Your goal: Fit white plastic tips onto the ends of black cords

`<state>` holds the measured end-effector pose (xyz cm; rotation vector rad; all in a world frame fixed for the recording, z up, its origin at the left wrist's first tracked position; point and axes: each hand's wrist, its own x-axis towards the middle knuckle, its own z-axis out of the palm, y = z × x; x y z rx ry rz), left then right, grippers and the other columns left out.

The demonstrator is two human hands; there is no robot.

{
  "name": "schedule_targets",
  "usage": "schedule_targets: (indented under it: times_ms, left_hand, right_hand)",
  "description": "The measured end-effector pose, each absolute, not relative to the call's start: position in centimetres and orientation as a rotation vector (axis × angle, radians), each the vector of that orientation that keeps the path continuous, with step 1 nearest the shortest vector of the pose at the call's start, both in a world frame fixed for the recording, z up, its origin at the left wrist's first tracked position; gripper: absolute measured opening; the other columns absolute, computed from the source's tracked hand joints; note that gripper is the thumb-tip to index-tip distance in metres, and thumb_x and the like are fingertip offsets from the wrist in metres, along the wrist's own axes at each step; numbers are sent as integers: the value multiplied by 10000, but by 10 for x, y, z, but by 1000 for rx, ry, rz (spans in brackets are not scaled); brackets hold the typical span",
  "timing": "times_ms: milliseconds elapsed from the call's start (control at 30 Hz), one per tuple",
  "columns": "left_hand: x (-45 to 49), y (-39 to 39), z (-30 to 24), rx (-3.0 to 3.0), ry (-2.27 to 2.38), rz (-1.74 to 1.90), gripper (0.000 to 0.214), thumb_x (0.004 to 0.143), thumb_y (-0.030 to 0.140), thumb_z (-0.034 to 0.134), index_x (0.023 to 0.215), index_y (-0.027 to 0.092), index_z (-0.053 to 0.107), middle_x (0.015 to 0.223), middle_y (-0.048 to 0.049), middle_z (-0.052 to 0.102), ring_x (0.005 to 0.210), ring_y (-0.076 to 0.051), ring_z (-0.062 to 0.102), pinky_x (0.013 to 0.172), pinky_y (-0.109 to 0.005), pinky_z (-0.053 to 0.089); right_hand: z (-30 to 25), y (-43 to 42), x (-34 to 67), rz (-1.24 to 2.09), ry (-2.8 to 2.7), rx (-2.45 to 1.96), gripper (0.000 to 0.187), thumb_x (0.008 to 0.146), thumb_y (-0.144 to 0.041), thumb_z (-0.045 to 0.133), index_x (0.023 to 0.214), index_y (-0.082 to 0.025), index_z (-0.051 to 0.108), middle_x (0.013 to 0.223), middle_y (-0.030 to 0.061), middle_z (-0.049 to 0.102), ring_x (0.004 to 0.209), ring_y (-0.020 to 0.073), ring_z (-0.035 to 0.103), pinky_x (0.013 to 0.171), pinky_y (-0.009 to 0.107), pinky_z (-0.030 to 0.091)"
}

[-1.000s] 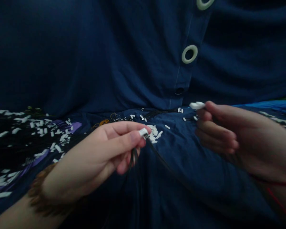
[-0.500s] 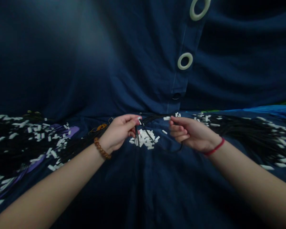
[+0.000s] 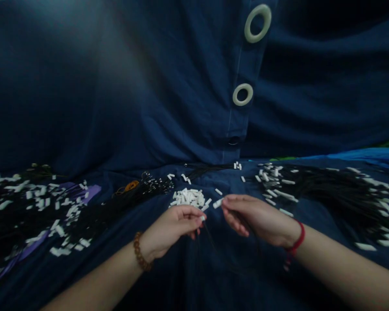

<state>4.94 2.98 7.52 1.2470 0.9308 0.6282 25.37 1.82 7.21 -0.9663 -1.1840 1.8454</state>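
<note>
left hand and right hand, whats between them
In the head view, blue cloth lies between the left hand and right hand, with a small white connector at the right fingertips.

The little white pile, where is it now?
In the head view, the pile of white connector housings sits in the middle on the blue cloth, just beyond the left hand and up-left of the right hand.

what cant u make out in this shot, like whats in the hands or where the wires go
Head view only:
The left hand: its fingers hide most of the small white piece.
The right hand: the white bit at its fingertips is too small and blurred to show detail, or whether it is gripped.
The thin black wires below the hands: they fade into the dark blue cloth, so their ends are lost.
</note>
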Motion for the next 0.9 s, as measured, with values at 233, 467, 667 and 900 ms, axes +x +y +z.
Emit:
schedule_targets:
  times_ms: [233, 467, 667, 900]
  left_hand:
    - [36, 48, 5, 1220, 984, 577, 212, 601, 233, 728, 733, 105, 624, 628, -27, 628, 600, -131, 580, 572, -244, 455]
    - [33, 48, 9, 1162, 1008, 630, 186, 628, 192, 704, 758, 112, 598, 662, -28, 627, 619, -140, 595, 561, -237, 471]
    - [36, 52, 10, 1195, 1086, 878, 174, 670, 197, 666, 804, 140, 571, 651, 16, 590, 615, -101, 570, 596, -200, 452]
    - [47, 54, 12, 1185, 961, 722, 142, 651, 191, 676, 744, 110, 605, 660, -18, 609, 610, -112, 576, 577, -221, 467]
  right_hand:
    - [12, 34, 258, 1563, -1360, -1317, 273, 889, -334, 420, 747, -110, 484, 546, -64, 362, 405, 26, 309, 370, 141, 245]
    - [26, 38, 234, 1045, -1597, -1312, 248, 873, -332, 442, 752, -126, 509, 633, -29, 436, 579, 88, 413, 563, 223, 333]
    - [34, 39, 218, 960, -1636, -1225, 230, 868, -329, 460, 805, -119, 529, 706, -9, 496, 648, 103, 481, 643, 264, 404]
    - [-1, 35, 194, 1215, -1493, -1193, 253, 892, -323, 429, 830, -98, 528, 680, -14, 511, 541, 64, 490, 508, 198, 432]
